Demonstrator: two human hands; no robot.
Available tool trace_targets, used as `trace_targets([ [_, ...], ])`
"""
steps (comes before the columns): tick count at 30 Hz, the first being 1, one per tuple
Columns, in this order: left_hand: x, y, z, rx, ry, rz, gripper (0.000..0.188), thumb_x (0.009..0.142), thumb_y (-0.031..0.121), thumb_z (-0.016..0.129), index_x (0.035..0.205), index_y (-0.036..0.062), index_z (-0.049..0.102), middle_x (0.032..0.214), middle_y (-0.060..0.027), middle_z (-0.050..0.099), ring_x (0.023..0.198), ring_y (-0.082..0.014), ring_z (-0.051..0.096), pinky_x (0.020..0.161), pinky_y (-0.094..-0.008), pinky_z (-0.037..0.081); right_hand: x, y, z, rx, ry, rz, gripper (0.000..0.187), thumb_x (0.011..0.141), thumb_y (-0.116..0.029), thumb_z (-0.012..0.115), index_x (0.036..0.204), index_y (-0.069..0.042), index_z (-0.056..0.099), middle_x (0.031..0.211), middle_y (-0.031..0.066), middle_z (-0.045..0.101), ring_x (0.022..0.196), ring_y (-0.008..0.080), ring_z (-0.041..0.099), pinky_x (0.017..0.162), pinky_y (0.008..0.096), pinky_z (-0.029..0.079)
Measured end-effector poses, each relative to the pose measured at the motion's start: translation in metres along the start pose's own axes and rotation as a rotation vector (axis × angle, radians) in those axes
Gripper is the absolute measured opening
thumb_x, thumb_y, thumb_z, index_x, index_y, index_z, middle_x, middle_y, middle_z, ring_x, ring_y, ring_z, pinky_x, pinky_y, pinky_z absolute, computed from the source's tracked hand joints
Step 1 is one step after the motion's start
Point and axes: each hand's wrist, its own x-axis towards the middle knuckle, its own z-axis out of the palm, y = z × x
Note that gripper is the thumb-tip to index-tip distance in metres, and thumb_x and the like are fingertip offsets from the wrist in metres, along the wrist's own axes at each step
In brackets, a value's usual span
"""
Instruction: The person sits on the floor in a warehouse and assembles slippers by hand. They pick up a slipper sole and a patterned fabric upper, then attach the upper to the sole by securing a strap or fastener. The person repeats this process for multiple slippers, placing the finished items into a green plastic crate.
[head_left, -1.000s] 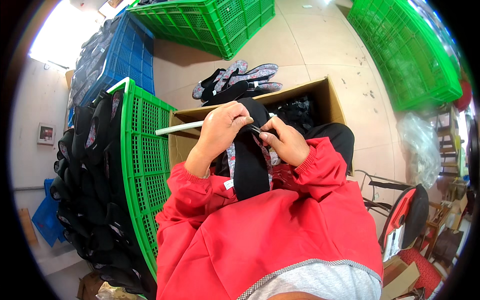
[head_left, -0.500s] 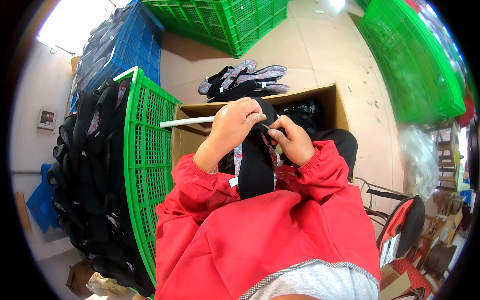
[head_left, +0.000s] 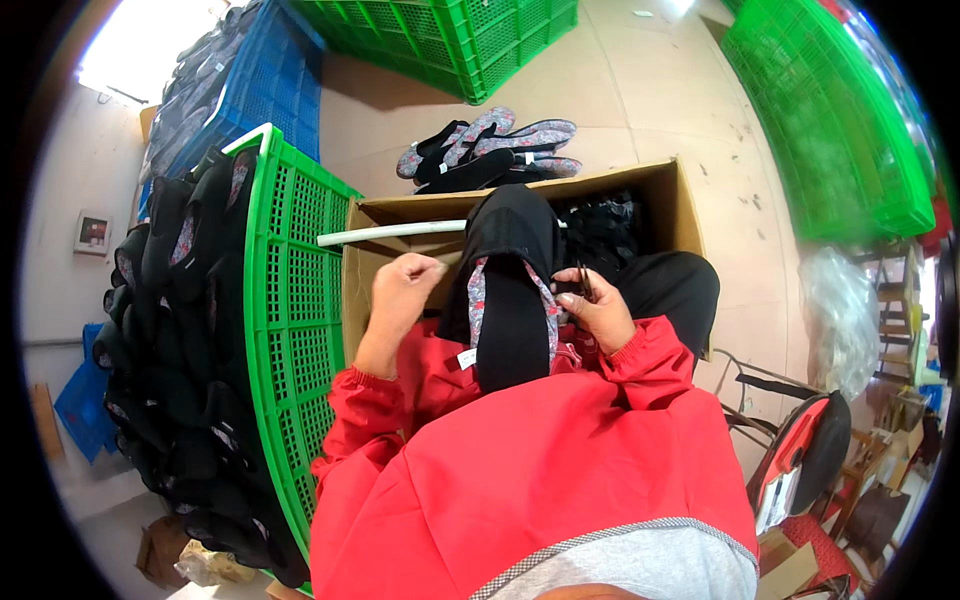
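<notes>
A black cloth shoe (head_left: 512, 335) with a floral lining and a small white tag lies in my lap, its rounded toe pointing away from me. My left hand (head_left: 400, 295) is raised to the left of the shoe, apart from it. Its fingers are pinched together; anything between them is too small to make out. At the shoe's right edge, my right hand (head_left: 604, 310) grips a small dark pointed tool (head_left: 584, 281), whose exact kind I cannot tell. The fingertips are beside the floral edge of the opening.
Beyond my lap stands an open cardboard box (head_left: 620, 182) with black items inside; a white rod (head_left: 385, 233) crosses it. Several similar shoes (head_left: 485, 150) lie behind it. To the left, a green crate (head_left: 300, 300) borders piled black shoes (head_left: 180, 340). Another green crate (head_left: 440, 45) stands farther back.
My left hand has left the shoe's toe and moved left and slightly down. My right hand has drawn down to the shoe's right side, uncovering its toe and opening.
</notes>
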Motion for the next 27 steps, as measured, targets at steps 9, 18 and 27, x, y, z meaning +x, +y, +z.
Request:
trace_targets([
  [9,-0.006,0.007,0.032,-0.854,-0.341,0.006,0.017,0.087,-0.001,0.069,0.103,0.0026,0.064,0.098,-0.0003,0.063,0.090,-0.0098,0.059,0.083,-0.0242,0.048,0.003,0.005,0.007,0.157,-0.124,0.135,0.028,0.086,-0.003,0.074,0.109,-0.005,0.059,0.091,-0.0004,0.064,0.080,0.0084,0.061,0.072,0.0220,0.049],
  [18,-0.035,0.026,0.050,0.163,0.364,0.591,0.023,0.072,-0.004,0.071,0.081,0.0026,0.052,0.076,-0.0116,0.052,0.061,-0.0241,0.055,0.054,-0.0310,0.046,0.001,0.038,0.003,-0.217,0.101,-0.080,0.021,0.083,-0.003,0.069,0.093,-0.006,0.052,0.080,-0.0002,0.058,0.070,0.0082,0.056,0.067,0.0233,0.046],
  [27,-0.036,0.019,0.086,-0.284,0.501,0.450,0.016,0.084,0.002,0.064,0.091,0.0017,0.050,0.088,-0.0106,0.057,0.079,-0.0210,0.055,0.070,-0.0313,0.048,0.008,0.065,0.010,-0.434,0.364,-0.425,0.017,0.079,-0.001,0.064,0.089,-0.004,0.051,0.079,-0.0005,0.050,0.068,0.0063,0.046,0.064,0.0210,0.040],
])
